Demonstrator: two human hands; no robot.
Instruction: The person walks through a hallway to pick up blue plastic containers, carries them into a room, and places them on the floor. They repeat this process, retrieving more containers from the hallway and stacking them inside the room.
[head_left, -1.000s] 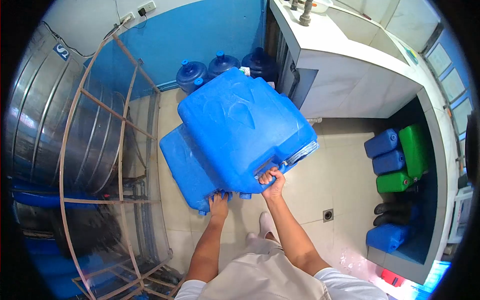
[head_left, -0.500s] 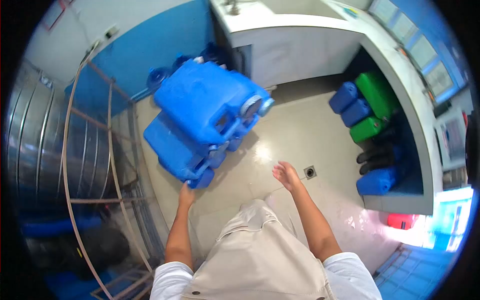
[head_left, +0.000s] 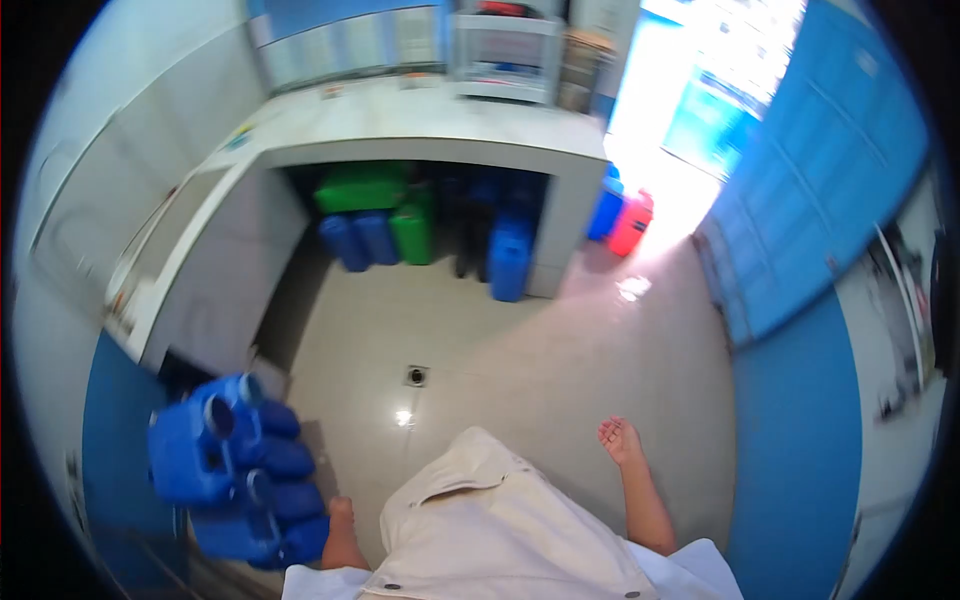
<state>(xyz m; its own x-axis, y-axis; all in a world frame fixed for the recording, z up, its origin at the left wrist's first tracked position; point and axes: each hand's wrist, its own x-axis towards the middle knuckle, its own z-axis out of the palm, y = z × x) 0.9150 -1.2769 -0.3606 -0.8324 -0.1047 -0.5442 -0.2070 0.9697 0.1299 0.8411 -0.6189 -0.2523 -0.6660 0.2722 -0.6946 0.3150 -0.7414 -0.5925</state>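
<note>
I have the stack of big blue jugs (head_left: 190,460) low on my left, on the floor (head_left: 540,370), close to the end of the white counter (head_left: 430,125). Some jugs lie on top of others. A pale round ring (head_left: 217,415) shows on one of the top ones, but I can't tell if it is a cap or an open hole.

My left hand (head_left: 341,513) is right next to the low jugs. It is small and blurry, so I can't tell if its fingers are open or closed, or if it touches the blue side. My right hand (head_left: 619,440) is up over the floor, well apart from the jugs. Its palm shows, and its fingers are loosely open and bent a little.

In front of me there is a round drain (head_left: 416,376) in a square plate. Under the counter I see a green jug (head_left: 360,188) lying on its side above two small blue jugs (head_left: 375,240). Another green jug (head_left: 411,235) stands beside them. Next come some dark things (head_left: 470,240) that are hard to see, then a tall blue jug (head_left: 509,260). A red jug (head_left: 631,222) is near the bright doorway, by the blue door (head_left: 820,160).
</note>
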